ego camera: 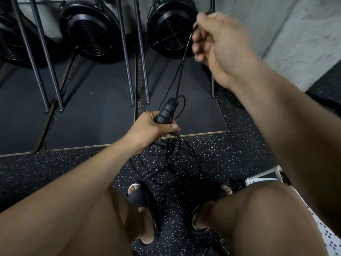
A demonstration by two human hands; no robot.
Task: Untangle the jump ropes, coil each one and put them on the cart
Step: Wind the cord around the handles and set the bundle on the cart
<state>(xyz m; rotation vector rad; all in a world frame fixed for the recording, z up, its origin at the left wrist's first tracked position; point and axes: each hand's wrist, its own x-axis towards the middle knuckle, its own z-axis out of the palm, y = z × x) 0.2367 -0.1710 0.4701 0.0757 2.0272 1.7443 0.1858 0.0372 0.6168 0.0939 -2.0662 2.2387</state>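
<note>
Above the speckled rubber floor (230, 154), the left hand (149, 129) grips a ribbed black handle (167, 110) while the right hand (219, 45), far and high, pinches a thin glossy cord (181, 71) taut. Untangling seems underway; next, that strand likely needs drawing free of the hanging jump ropes (166, 163).
</note>
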